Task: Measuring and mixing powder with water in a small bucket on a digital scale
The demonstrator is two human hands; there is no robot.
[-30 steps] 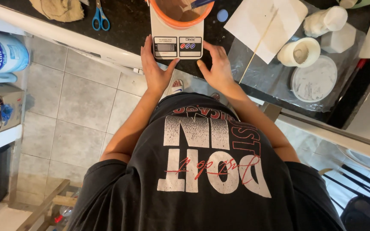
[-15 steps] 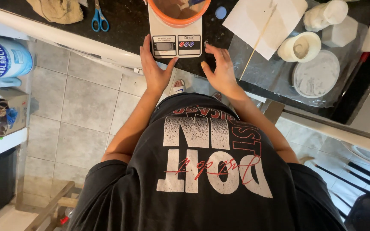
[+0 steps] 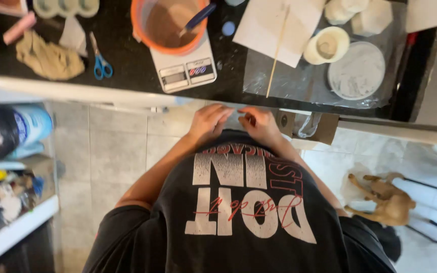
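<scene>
- While both hands hang below the edge of the black stone counter (image 3: 127, 50), the left hand (image 3: 209, 123) and the right hand (image 3: 257, 123) sit close together just above the hem of the black printed T-shirt (image 3: 244, 212); fingertips nearly meet; neither holds anything that shows, and the fingers are loosely curled.
- Nearest thing up on the counter is the white flat kitchen scale (image 3: 185, 68), lying just beyond and slightly left of the left hand, apart from both hands; on it stands the orange plastic bowl (image 3: 140, 30) with brownish mix and a blue-handled tool (image 3: 201, 16) leaning inside.
- Left of the scale lie blue-handled scissors (image 3: 100, 63) and a crumpled tan cloth (image 3: 49, 58).
- Right of the scale a thin wooden stick (image 3: 277, 53) crosses a white paper sheet (image 3: 279, 23); beyond it a round white lid (image 3: 356, 71) rests on clear plastic film.
- Down on the pale tiled floor (image 3: 112, 151), a tan dog (image 3: 385, 199) lies to the right.
</scene>
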